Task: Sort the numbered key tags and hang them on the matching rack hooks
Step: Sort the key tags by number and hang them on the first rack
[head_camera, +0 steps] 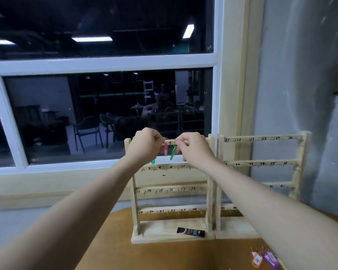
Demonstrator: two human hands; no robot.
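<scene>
Two wooden racks stand side by side on the table. The left rack [172,190] has hooks numbered up to 24, the right rack [261,162] starts at 25. Both my hands are raised at the left rack's top bar, either side of the number 4. My left hand [144,147] pinches at the bar beside a pink tag [165,149]. My right hand [193,147] pinches the ring of a green tag [173,152] hanging below the bar. Another green tag [153,161] peeks out under my left hand. Loose tags [265,258] lie at the table's lower right.
A small black tube [190,232] lies on the left rack's base. The brown table [154,256] ends just behind the racks. A large window [105,65] fills the wall behind, and a grey wall stands to the right.
</scene>
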